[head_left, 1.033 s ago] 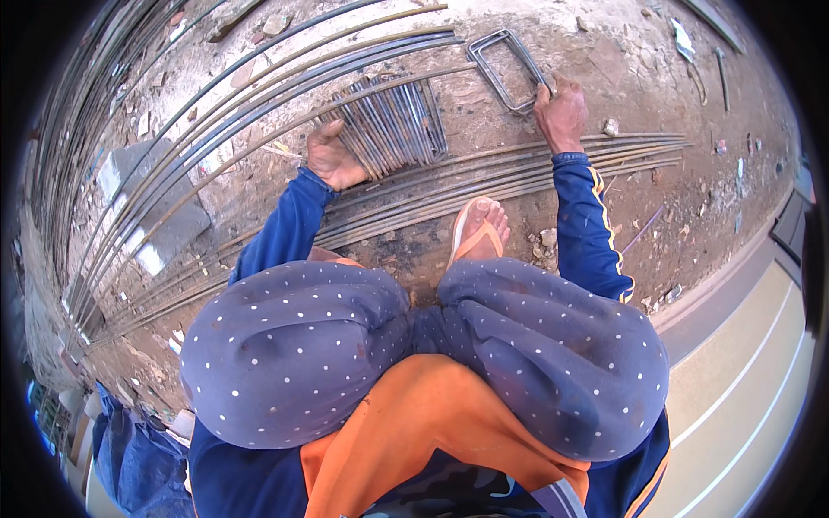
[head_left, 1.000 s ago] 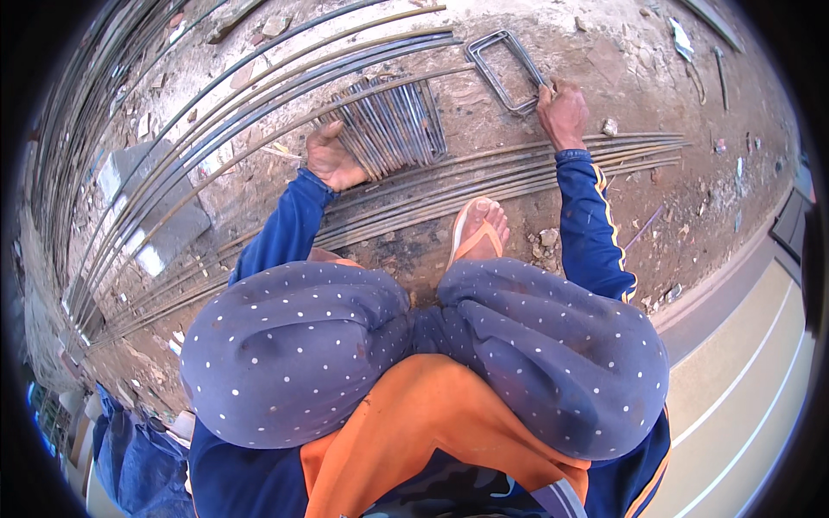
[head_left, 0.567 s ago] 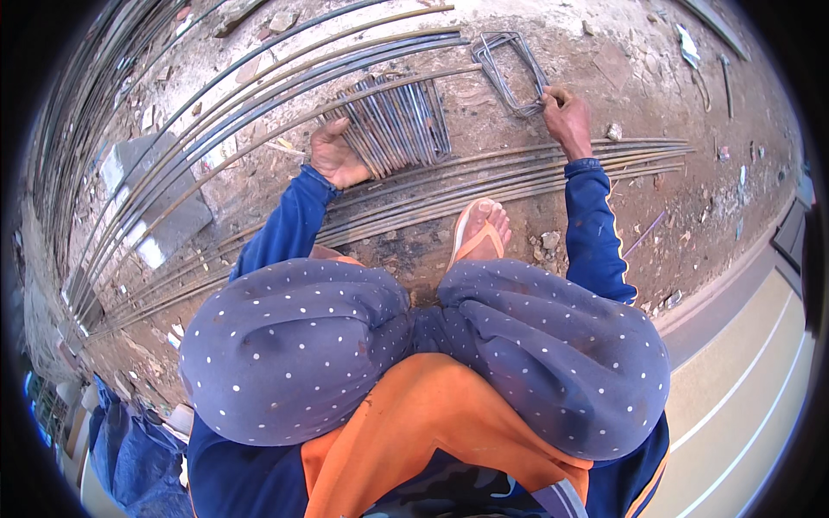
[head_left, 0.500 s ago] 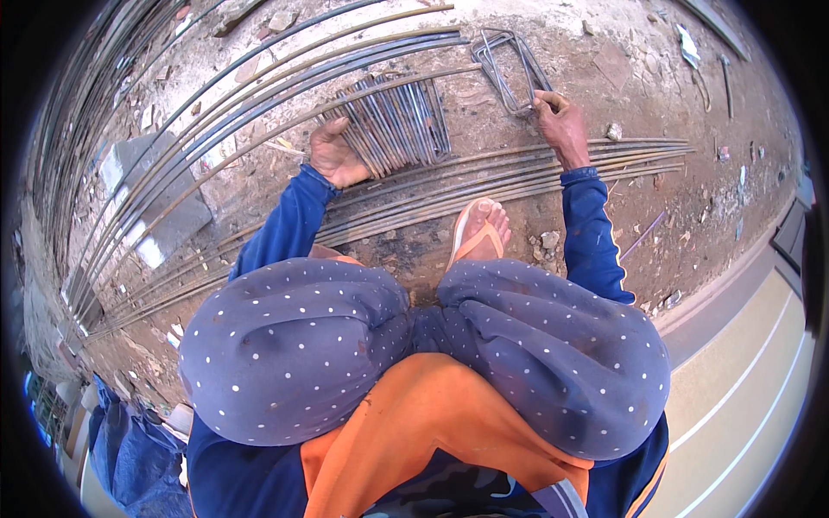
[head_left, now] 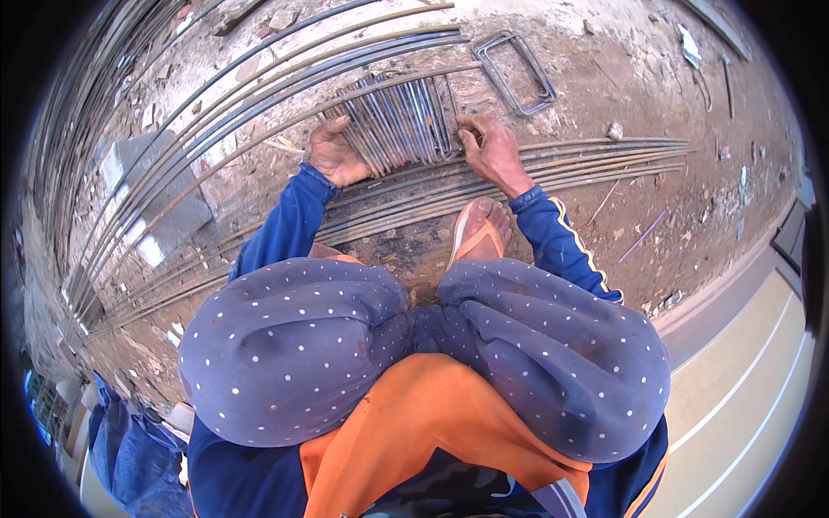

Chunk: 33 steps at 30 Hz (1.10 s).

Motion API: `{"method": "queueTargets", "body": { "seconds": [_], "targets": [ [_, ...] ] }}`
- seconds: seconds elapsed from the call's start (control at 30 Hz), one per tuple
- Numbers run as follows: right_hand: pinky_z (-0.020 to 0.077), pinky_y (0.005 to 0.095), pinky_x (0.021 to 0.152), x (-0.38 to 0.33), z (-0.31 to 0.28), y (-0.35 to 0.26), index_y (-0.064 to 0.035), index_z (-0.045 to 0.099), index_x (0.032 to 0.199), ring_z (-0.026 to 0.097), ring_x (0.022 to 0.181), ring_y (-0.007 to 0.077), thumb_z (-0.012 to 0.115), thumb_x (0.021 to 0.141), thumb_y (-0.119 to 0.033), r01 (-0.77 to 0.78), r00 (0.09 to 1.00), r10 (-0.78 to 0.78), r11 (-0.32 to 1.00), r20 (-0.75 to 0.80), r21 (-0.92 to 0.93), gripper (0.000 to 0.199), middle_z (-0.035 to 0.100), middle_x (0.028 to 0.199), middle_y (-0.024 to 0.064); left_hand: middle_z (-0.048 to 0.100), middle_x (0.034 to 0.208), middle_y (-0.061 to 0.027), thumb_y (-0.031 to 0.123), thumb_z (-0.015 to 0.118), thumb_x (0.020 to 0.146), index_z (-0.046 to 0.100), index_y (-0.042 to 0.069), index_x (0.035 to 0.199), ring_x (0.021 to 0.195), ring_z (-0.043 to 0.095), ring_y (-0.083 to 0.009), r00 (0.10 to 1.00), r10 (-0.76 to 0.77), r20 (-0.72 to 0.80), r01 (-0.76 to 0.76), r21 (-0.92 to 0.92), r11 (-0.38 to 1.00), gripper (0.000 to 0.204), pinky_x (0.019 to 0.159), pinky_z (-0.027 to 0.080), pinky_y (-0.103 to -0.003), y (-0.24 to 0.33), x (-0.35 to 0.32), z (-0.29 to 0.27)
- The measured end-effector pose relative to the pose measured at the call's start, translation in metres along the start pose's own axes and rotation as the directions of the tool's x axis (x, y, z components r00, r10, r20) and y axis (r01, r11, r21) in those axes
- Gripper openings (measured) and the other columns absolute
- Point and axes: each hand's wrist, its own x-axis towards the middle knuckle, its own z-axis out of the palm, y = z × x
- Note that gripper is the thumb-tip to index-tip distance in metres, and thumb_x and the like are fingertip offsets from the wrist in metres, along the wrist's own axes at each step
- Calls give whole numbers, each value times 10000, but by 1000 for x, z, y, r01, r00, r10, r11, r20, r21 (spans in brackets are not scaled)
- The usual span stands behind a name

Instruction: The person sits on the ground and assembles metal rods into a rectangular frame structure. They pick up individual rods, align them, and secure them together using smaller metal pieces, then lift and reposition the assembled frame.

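A tight row of rectangular rebar stirrups stands over the long steel bars in front of my feet. My left hand grips the row's left end, thumb raised and fingers partly hidden behind the rings. At the right end, my right hand pinches a stirrup by its near edge, beside the others; its far side rises under a bar. A few loose stirrups lie flat on the ground, beyond and to the right of my right hand.
Long bars run crosswise between my feet and the row. More bars curve past on the far left, over a grey slab. My sandalled foot is close to the near bars. Stones and scraps litter the dirt.
My right hand has moved left and nearer, from the loose stirrups to the row's right end, bringing one stirrup along. The remaining loose ones now lie flat. My left hand stays put.
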Motion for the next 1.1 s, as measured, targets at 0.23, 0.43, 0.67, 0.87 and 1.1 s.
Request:
{"method": "queueTargets", "body": {
  "seconds": [0.23,0.43,0.67,0.87,1.1],
  "targets": [
    [470,396,1050,4,10,-33,-26,645,1323,618,1240,336,685,952,-259,-159,979,110,940,174,303,441,662,1293,223,593,1389,-219,314,736,789,588,27,1366,1315,540,-394,1000,3,-9,-3,1,1000,661,1173,325,-611,0,0,2],
    [456,413,1073,0,0,-34,-29,610,1377,598,1264,309,692,952,-242,-240,957,143,877,251,417,482,653,1322,197,596,1386,-219,303,733,797,584,28,1370,1310,546,-391,999,-27,30,27,-7,1000,654,1172,332,-603,1,2,-2],
    [488,435,1045,2,-8,-53,35,570,1393,606,1253,377,727,915,-393,-281,944,184,884,275,374,661,588,1366,301,588,1395,-221,278,733,804,561,19,1390,1319,541,-390,1000,-18,-16,18,27,999,664,1172,334,-603,0,1,6],
    [508,350,953,11,-1,-42,116,564,1360,660,1103,263,756,869,-526,-327,928,222,869,299,371,831,664,1257,255,587,1376,-230,302,769,787,548,29,1403,1280,566,-396,997,-7,-77,18,138,990,709,1145,383,-598,-3,4,14],
    [433,420,1041,4,-12,-56,139,525,1380,530,1226,359,766,830,-562,-402,908,280,791,311,462,923,549,1355,329,571,1394,-229,296,760,791,533,15,1402,1289,556,-394,995,-52,-87,65,154,986,710,1128,405,-597,0,6,13]
  ]
}}
